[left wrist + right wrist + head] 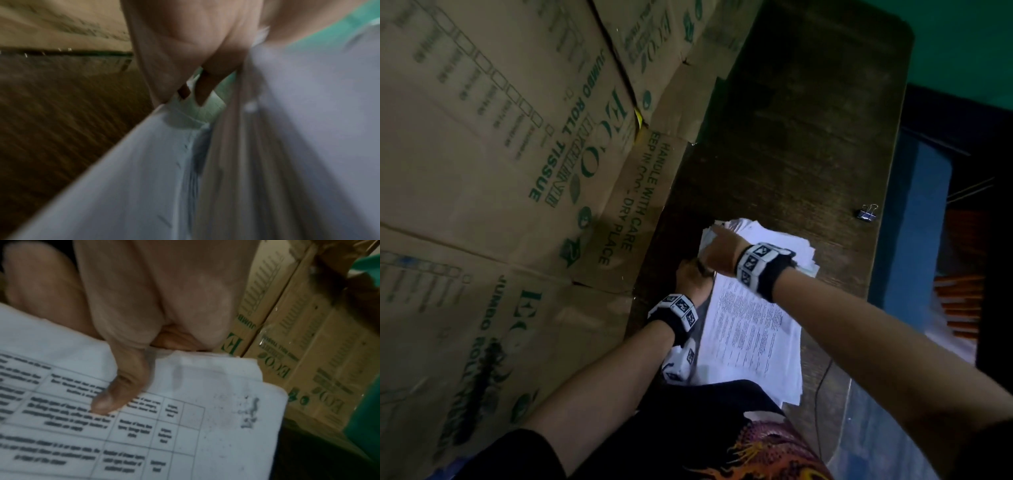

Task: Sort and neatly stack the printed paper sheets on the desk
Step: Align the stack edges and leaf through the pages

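A pile of white printed sheets [750,329] lies on the near part of the dark wooden desk [791,137]. Over its far end a bundle of sheets [774,243] is lifted between both hands. My right hand [719,253] grips the bundle. In the right wrist view its thumb [119,386] presses on a page with a printed table [185,434], and the fingers are curled beneath. My left hand [693,274] holds the bundle's left edge. The left wrist view is blurred: palm [185,40] against the raised sheets [308,113], flat pile [133,186] below.
Stacked brown cardboard boxes [500,154] with green print line the desk's left side, close to my left hand. A black binder clip [867,211] lies near the desk's right edge. A thin dark cable [822,383] runs by the pile's right side.
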Demonstrator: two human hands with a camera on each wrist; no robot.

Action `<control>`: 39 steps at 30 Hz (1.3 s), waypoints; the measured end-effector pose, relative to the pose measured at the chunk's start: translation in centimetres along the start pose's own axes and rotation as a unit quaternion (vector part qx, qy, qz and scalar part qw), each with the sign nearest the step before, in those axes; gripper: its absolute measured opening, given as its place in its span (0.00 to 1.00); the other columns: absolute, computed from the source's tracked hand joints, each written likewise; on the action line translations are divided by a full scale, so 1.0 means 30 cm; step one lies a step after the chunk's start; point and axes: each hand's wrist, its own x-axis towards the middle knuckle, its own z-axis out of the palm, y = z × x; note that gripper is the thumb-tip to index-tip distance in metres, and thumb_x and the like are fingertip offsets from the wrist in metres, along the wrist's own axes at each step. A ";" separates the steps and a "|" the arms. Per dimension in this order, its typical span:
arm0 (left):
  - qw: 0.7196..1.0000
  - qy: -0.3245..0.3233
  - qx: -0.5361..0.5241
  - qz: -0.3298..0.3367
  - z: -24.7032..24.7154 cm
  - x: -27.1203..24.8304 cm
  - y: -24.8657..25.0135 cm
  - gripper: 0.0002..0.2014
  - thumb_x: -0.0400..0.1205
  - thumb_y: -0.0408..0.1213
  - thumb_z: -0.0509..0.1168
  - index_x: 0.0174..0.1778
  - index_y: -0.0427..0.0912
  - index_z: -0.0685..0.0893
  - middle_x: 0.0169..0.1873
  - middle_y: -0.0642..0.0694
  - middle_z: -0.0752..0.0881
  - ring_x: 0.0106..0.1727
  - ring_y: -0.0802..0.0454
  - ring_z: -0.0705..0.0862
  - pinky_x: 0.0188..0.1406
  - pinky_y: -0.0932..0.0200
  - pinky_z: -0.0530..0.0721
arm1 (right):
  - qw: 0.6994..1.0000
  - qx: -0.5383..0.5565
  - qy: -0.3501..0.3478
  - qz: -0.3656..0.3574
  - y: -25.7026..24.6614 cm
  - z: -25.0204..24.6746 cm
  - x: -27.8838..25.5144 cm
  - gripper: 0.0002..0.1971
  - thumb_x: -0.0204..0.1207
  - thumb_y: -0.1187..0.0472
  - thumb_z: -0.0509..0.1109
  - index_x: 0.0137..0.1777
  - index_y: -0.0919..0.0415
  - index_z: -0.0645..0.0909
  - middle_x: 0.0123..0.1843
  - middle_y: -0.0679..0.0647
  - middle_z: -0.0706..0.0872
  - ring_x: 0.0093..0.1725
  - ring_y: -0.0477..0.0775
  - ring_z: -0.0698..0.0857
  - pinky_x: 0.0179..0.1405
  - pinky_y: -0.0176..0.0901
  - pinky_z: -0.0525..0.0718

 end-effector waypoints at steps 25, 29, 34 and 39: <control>0.998 -0.031 -0.058 0.015 -0.050 -0.006 -0.069 0.11 0.81 0.23 0.60 0.52 0.33 0.87 0.50 0.41 0.87 0.51 0.49 0.82 0.35 0.79 0.75 | 0.991 0.116 -0.050 -0.051 0.051 0.019 -0.026 0.15 0.80 0.59 0.65 0.63 0.60 0.82 0.64 0.59 0.85 0.59 0.60 0.82 0.59 0.48 0.78; 0.997 -0.043 -0.052 0.029 -0.048 -0.001 -0.097 0.12 0.80 0.26 0.62 0.56 0.34 0.86 0.54 0.34 0.88 0.57 0.43 0.85 0.55 0.55 0.80 | 0.996 0.038 -0.041 -0.073 -0.037 -0.004 0.035 0.14 0.80 0.64 0.62 0.60 0.62 0.85 0.63 0.55 0.86 0.68 0.58 0.79 0.75 0.49 0.65; 0.979 -0.066 -0.190 -0.021 -0.043 -0.002 -0.106 0.13 0.82 0.20 0.53 0.39 0.31 0.82 0.27 0.45 0.77 0.27 0.55 0.71 0.31 0.60 0.68 | 0.985 -0.116 0.102 -0.073 -0.082 0.074 0.072 0.04 0.64 0.60 0.77 0.37 0.50 0.90 0.43 0.46 0.90 0.51 0.53 0.87 0.67 0.55 0.74; 0.961 -0.086 -0.261 -0.031 -0.057 -0.025 -0.120 0.12 0.86 0.42 0.59 0.54 0.39 0.84 0.48 0.45 0.85 0.50 0.48 0.85 0.55 0.53 0.81 | 0.959 0.079 0.260 0.085 -0.057 0.205 -0.015 0.29 0.65 0.62 0.74 0.69 0.49 0.78 0.79 0.58 0.71 0.80 0.61 0.66 0.70 0.71 0.67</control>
